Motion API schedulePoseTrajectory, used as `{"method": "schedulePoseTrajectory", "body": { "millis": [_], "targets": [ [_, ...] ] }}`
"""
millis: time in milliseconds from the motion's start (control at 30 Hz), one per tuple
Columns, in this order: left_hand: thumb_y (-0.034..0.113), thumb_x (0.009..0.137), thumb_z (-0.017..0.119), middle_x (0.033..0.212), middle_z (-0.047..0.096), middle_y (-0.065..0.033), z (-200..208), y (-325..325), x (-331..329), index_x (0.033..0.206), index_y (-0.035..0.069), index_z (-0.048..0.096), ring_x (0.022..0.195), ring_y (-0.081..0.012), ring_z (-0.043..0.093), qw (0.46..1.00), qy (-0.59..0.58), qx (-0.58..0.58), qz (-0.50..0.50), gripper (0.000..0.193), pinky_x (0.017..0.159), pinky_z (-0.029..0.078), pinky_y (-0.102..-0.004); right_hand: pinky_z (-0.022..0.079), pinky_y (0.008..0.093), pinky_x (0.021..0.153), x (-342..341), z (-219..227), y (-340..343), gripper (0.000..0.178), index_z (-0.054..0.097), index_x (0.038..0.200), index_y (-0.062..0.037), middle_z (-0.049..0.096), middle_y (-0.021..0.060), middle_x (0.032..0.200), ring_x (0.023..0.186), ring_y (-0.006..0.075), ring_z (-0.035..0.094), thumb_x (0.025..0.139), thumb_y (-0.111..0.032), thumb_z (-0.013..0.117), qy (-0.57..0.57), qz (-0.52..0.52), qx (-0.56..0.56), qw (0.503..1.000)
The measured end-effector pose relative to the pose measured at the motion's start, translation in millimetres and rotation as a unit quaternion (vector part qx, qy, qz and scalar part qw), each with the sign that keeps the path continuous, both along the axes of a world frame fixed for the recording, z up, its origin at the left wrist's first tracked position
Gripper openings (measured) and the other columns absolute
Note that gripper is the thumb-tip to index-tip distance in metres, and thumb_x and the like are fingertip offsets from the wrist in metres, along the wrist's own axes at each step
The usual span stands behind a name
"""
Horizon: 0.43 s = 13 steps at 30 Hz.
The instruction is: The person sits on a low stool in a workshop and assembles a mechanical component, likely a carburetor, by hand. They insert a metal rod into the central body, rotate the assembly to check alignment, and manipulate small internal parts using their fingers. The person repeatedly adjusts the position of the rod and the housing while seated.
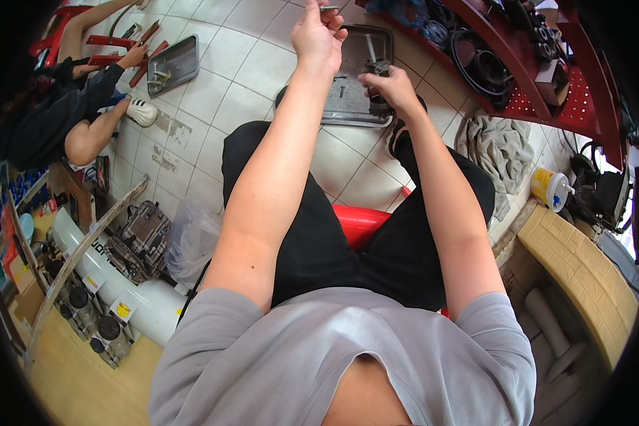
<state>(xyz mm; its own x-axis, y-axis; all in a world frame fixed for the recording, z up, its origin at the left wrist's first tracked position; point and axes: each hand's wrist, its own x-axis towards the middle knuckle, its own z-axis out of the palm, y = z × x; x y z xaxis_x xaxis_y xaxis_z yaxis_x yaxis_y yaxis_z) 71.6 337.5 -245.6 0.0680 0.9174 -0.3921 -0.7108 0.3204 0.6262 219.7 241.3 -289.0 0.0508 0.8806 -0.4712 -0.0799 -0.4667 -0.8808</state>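
Observation:
At the top of the head view my left hand (318, 39) is closed, palm up. A short, thin metal piece (329, 8) sticks out from its fingers; the rest of it is hidden. My right hand (396, 91) is over the right side of a grey metal tray (349, 106), its thumb and fingers closed on a dark, greasy metal part (378, 68). A pale rod (370, 48) stands out beyond that part; whether they are joined I cannot tell. Below the right hand another dark metal piece (380, 108) rests in the tray. Small bolts (341, 91) lie near the tray's middle.
On the left, another person's hand (133, 55) works by red metal bars, beside a second tray (184, 65). A white cylindrical tank (145, 302) is at lower left. Red shelving (547, 85), a grey cloth (495, 153) and a yellow-white tub (549, 188) stand right.

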Motion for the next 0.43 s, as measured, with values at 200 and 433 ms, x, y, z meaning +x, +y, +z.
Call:
{"method": "schedulePoseTrajectory", "body": {
  "millis": [200,433],
  "targets": [
    [0.030,0.093,0.061,0.082,0.061,0.0017,22.0,-17.9,11.9,0.101,0.006,0.066,0.075,-0.0077,0.058,0.976,0.163,0.110,-0.094,0.026,0.061,0.048,-0.0238,0.051,0.0274,0.063,26.3,59.0,8.8,0.033,0.064,0.102,0.0037,0.064,0.0079,0.081,0.067,0.0173,0.064,0.077,-0.017,0.071,0.107,-0.082,0.091,0.987],
    [0.026,0.090,0.066,0.097,0.067,-0.0014,21.4,-23.6,22.3,0.117,0.002,0.064,0.081,-0.0086,0.059,0.903,0.314,0.224,-0.188,0.036,0.067,0.050,-0.0217,0.051,0.0288,0.068,42.1,93.7,3.1,0.065,0.048,0.131,0.0039,0.065,0.0106,0.080,0.070,0.0200,0.065,0.074,-0.018,0.069,0.147,-0.007,0.141,0.979]
  ]
}}
